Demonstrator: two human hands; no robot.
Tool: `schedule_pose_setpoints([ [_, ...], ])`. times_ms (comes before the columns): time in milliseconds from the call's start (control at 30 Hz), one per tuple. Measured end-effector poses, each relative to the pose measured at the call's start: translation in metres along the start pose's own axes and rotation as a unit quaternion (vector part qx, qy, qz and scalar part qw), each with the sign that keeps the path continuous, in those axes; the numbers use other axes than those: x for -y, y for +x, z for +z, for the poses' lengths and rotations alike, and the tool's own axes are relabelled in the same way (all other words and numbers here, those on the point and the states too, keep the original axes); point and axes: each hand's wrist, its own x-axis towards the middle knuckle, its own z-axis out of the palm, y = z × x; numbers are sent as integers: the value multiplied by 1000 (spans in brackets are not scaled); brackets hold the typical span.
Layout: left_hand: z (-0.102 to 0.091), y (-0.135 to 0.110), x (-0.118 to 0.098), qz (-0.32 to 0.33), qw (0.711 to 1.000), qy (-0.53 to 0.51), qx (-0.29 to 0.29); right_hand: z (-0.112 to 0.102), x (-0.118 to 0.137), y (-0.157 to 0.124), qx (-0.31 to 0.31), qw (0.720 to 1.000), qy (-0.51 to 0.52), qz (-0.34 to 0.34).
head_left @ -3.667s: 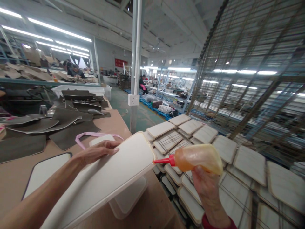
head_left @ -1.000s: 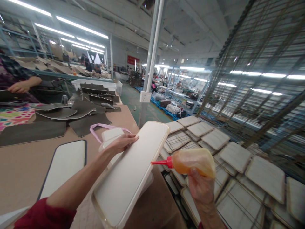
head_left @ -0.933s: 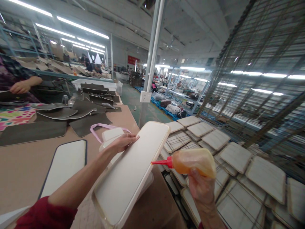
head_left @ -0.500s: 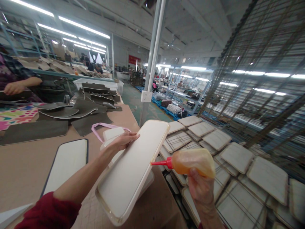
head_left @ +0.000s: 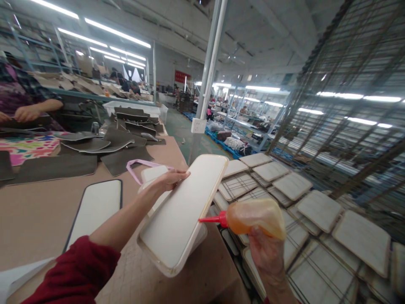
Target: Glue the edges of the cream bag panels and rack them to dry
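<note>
My left hand (head_left: 173,179) grips the upper left edge of a long white panel (head_left: 186,211) with rounded corners, thumb on its face. The panel is held tilted above the brown table. In my right hand (head_left: 265,249) is a squeeze bottle (head_left: 253,215) of amber liquid, lying sideways. Its red nozzle (head_left: 210,219) points left and its tip is at the panel's right edge, where a yellowish line runs along the rim. Behind the panel, partly hidden, are a translucent plastic container (head_left: 199,236) and more white pieces (head_left: 154,173) beside a pink strap (head_left: 131,166).
Another white panel with a dark rim (head_left: 96,202) lies on the brown table (head_left: 28,219). To the right, several pale panels (head_left: 292,185) rest on wire racks, with a raised wire rack (head_left: 357,97) behind. Dark cut pieces (head_left: 66,166) and a co-worker's hands (head_left: 28,113) are at the left.
The nozzle tip has moved a little down along the panel's right edge. The panel's lower end has risen slightly. The co-worker's hands have shifted.
</note>
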Motion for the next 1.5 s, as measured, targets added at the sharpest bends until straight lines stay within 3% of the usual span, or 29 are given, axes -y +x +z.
schedule_pose_setpoints([
  [433, -10, 15, -1, -11, 1000, -5, -7, 4, 7, -5, 13, 998, 36, 45],
  [600, -16, 19, 0, -15, 1000, -9, -12, 0, 2, -10, 17, 999, 9, 27],
  [933, -17, 21, -4, -29, 998, -16, -56, -1, -1, -17, 32, 994, 84, 69],
  [1333, -20, 16, -7, -33, 992, -49, -108, 1, 1, -19, 45, 995, 57, 73],
  [1500, -27, 17, -5, -23, 987, -73, -138, 3, -2, -26, 9, 990, 61, 125],
])
